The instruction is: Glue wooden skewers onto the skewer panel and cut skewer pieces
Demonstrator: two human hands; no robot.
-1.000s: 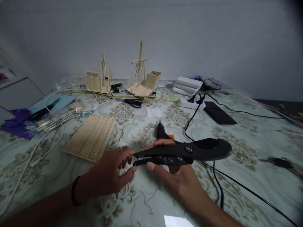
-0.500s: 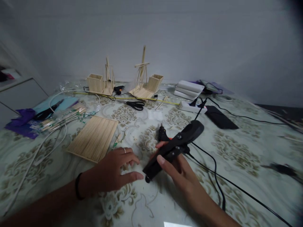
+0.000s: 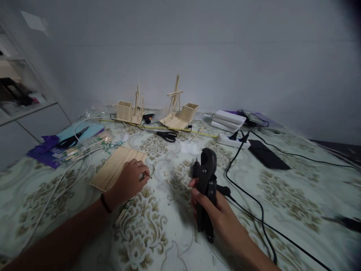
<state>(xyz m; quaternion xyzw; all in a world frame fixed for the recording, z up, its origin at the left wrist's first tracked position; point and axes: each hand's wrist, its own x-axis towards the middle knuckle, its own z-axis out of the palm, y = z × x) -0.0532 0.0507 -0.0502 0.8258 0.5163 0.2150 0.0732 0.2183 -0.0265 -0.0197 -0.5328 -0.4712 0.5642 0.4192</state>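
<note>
My right hand [image 3: 210, 205] is wrapped around a black hand cutter [image 3: 207, 180] with a hooked head, held upright above the table. Just behind it lies a black glue gun [image 3: 196, 168], mostly hidden, its nozzle pointing away. My left hand [image 3: 132, 177] is at the right edge of a flat panel of wooden sticks [image 3: 113, 165]. Its fingers are curled closed, and the tip of a thin wooden stick pokes out from them. More thin sticks [image 3: 122, 216] with a bit of green-printed wrapper show below the left wrist.
Two stick models [image 3: 124, 110] [image 3: 176, 119] stand at the back by a yellow tape measure [image 3: 152, 127]. Black scissors [image 3: 167, 136], a white power strip [image 3: 232, 141], a dark phone [image 3: 267, 154] and bagged sticks [image 3: 90, 145] lie around. Black cords [image 3: 254, 199] run along the right.
My left hand has moved up and left onto the panel's edge, and its fingers have curled. My right hand has turned the cutter from slanting to upright. The view has tilted up slightly.
</note>
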